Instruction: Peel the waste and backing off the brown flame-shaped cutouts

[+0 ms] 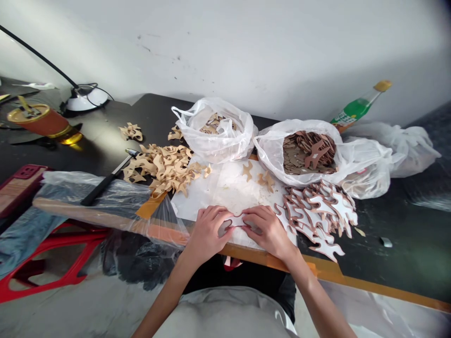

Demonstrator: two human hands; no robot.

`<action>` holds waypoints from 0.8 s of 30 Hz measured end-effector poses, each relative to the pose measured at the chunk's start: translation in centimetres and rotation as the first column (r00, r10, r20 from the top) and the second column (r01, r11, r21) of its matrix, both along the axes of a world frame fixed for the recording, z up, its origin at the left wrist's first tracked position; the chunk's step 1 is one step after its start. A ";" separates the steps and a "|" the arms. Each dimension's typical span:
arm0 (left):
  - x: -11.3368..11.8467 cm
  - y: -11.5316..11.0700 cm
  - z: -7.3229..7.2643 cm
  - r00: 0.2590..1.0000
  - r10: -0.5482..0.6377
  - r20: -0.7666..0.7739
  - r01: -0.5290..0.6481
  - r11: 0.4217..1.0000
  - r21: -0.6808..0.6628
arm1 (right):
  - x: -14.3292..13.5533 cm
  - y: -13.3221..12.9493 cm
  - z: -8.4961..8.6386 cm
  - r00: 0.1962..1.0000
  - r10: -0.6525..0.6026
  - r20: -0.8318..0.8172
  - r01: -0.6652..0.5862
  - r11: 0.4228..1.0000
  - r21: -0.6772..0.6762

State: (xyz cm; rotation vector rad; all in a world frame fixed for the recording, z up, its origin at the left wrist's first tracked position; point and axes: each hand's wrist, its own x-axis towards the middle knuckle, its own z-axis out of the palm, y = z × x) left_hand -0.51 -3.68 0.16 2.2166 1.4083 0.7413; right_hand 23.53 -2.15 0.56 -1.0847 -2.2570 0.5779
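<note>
Between the fingers of my left hand (208, 234) and my right hand (269, 230) is a small, curvy cut-out piece (237, 220) with a white face. Each hand pinches one end of it, just above the front edge of a white sheet (221, 195). The fingers cover much of the piece. Right of my right hand lies a pile of white-faced, brown-edged cut-outs (320, 211). A heap of tan curved pieces (169, 164) sits beyond my left hand, to the left. A few loose tan pieces (247, 171) rest on the sheet.
Behind the sheet stand a plastic bag (218, 141) of tan pieces and another bag (271, 150) of brown ones. A green bottle (355, 112) leans behind tied bags (412, 145). A black-handled tool (100, 190), a cup (38, 119) and a red stool (70, 258) are leftward.
</note>
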 end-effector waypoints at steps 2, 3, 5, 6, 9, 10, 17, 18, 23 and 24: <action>0.0 0.0 0.0 1.000 0.000 -0.002 0.000 1.000 0.002 | 0.0 0.0 0.0 1.000 -0.001 -0.001 0.001 1.000 -0.005; 0.0 0.0 -0.1 1.000 0.000 -0.004 0.000 1.000 0.003 | 0.0 0.0 0.0 1.000 -0.002 -0.002 0.002 1.000 -0.005; 0.0 -0.1 -0.1 1.000 0.002 -0.009 -0.002 1.000 0.012 | 0.0 0.0 -0.1 1.000 -0.005 -0.002 0.005 1.000 -0.003; 0.0 -0.1 -0.1 1.000 0.004 -0.011 -0.004 1.000 0.015 | 0.0 0.0 -0.1 1.000 -0.005 -0.001 0.005 1.000 -0.001; 0.0 -0.2 0.0 1.000 0.007 -0.008 -0.007 1.000 0.017 | 0.0 0.0 -0.2 1.000 -0.005 0.005 0.005 1.000 0.001; 0.0 -0.2 0.0 1.000 0.006 -0.006 -0.006 1.000 0.015 | 0.0 0.0 -0.3 1.000 -0.005 0.006 0.005 1.000 0.001; 0.0 -0.1 0.0 1.000 -0.002 -0.005 0.002 1.000 0.021 | 0.0 0.0 -0.2 1.000 0.001 0.005 -0.001 1.000 -0.010; 0.0 -0.1 0.0 1.000 -0.003 -0.004 0.003 1.000 0.019 | 0.1 0.1 -0.2 1.000 0.001 0.004 -0.001 1.000 -0.009; 0.0 -0.1 0.0 1.000 0.000 -0.007 0.000 1.000 0.017 | 0.1 0.1 -0.2 1.000 0.001 0.004 -0.001 1.000 -0.008; 0.0 -0.1 0.0 1.000 0.001 -0.009 -0.001 1.000 0.016 | 0.1 0.1 -0.2 1.000 0.001 0.005 -0.001 1.000 -0.011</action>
